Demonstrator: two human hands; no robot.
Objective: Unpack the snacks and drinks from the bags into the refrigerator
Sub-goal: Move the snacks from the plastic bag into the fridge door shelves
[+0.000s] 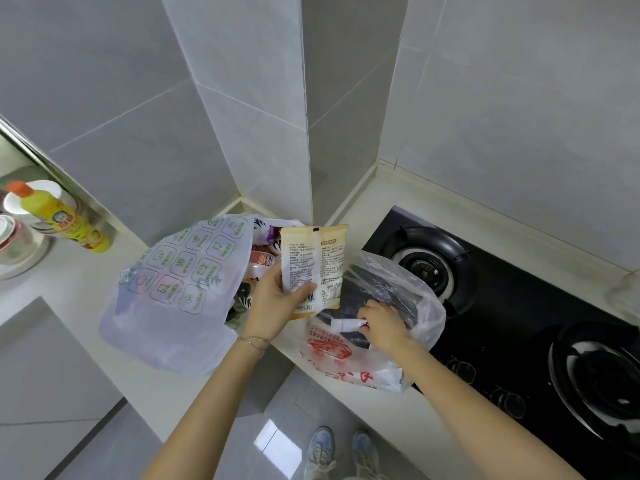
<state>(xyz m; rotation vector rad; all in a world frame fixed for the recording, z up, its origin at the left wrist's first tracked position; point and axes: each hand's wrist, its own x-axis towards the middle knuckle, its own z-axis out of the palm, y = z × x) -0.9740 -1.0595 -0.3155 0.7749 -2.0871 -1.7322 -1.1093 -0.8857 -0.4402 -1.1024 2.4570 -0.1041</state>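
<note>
pale kitchen counter (pixel 86 282) carries two plastic bags. left hand (pixel 277 303), raised, pinches one cream printed snack packet (pixel 313 268) above them; right hand (pixel 382 323) reaches into the clear red-printed bag (pixel 346 358), fingers curled on one small white roll (pixel 346 323).

Nothing legible.
- Snack packet (pixel 311 258): back panel of small black print and a barcode, too fine to read.
- White bag (pixel 180 271): green icon squares with captions, unreadable.
- Clear bag (pixel 332 353): big red characters, crumpled.
- Yellow bottle (pixel 65 220): red label, blurred.
</note>
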